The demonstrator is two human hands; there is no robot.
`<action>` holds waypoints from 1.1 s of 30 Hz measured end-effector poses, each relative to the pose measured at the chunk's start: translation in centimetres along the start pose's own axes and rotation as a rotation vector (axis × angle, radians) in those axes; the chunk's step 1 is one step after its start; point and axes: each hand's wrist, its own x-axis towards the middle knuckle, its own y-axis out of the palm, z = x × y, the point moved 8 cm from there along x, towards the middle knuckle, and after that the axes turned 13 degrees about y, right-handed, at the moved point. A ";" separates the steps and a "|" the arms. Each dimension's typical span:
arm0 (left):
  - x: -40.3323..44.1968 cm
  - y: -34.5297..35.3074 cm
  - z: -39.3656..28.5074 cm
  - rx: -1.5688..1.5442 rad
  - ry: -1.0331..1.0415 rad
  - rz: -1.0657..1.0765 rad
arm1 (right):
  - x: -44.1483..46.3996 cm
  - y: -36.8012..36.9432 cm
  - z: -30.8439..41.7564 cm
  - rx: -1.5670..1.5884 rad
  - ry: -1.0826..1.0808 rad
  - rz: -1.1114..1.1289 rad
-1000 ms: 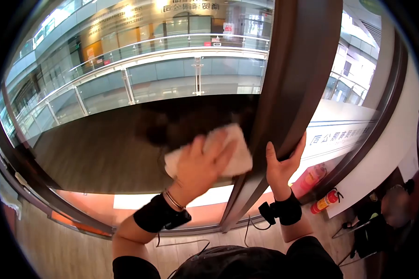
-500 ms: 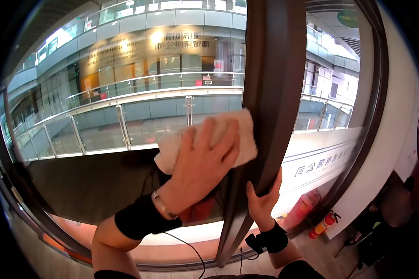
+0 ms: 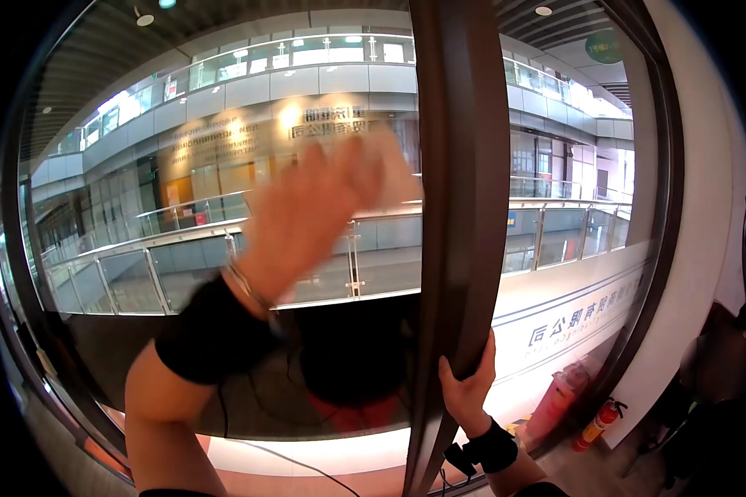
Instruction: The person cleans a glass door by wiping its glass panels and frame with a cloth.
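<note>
My left hand (image 3: pixel 311 215), blurred by motion, holds a white cloth (image 3: pixel 399 172) flat against the large glass pane (image 3: pixel 307 273). Part of the cloth shows at the right of the fingers, close to a dark upright frame (image 3: pixel 464 166). Lower down, my right hand (image 3: pixel 470 389) grips that frame's edge, its thumb on the front face and its fingers round the right side. Both wrists wear black bands.
Right of the frame is another glass pane with a white lettered strip (image 3: pixel 580 311). A red fire extinguisher (image 3: pixel 597 425) stands on the floor at the lower right, beside a white wall (image 3: pixel 696 207). Thin cables hang low. Railings show beyond the glass.
The view has tilted up. My left hand has moved up the glass with the cloth, from the dark lower part to the bright upper part. My right hand stays on the frame.
</note>
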 end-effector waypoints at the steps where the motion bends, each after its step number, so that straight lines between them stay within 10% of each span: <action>1: 1.3 -0.8 3.5 0.053 -0.056 -0.113 | 0.0 -0.1 0.0 0.002 -0.026 -0.025; 7: 3.5 -0.1 11.0 0.017 -0.386 -0.213 | 0.1 -0.2 -0.1 0.002 -0.040 -0.045; 12: 2.1 -0.6 -3.5 -0.177 0.082 -0.292 | 0.1 -0.1 -0.4 0.030 -0.020 -0.032; 17: 3.4 0.3 1.0 -0.409 -0.078 -0.107 | -0.1 0.2 -1.4 0.036 0.104 0.067; 24: 3.2 -0.1 16.7 0.113 -0.559 -0.202 | 0.0 -0.2 -0.9 0.012 0.050 0.061; 33: 2.0 -0.2 -4.1 0.068 0.093 -0.101 | 0.2 -0.1 -0.2 -0.002 -0.023 -0.022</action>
